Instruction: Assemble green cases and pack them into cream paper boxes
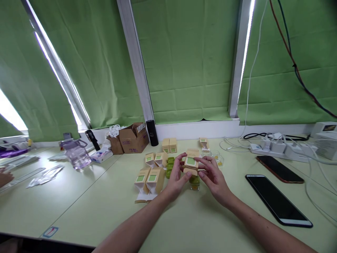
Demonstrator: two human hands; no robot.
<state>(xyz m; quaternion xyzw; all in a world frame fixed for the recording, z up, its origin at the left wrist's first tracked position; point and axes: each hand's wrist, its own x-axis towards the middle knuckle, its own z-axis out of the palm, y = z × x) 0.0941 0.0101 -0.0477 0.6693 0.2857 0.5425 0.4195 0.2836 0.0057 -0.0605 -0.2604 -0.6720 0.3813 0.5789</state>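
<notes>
A small tan cardboard box (191,162) with a green label is held between my two hands, tilted toward me with a bottom flap showing. My left hand (176,178) has its fingers closed on the box's left side, and my right hand (214,179) grips its right side. Just under the box, a small clear jar (195,185) with a green lid stands on the table. Several green lids (170,168) line up left of my left hand. Further left are open tan boxes (155,178) with white inner flaps. Clear jar parts (218,159) lie behind my right hand.
Two phones (279,201) lie at the right, near a power strip (281,151) with tangled cables. A brown carton (134,138), a black cylinder (152,133) and a clear jug (76,154) stand left of centre. Another person's hand (5,176) shows at the far left edge.
</notes>
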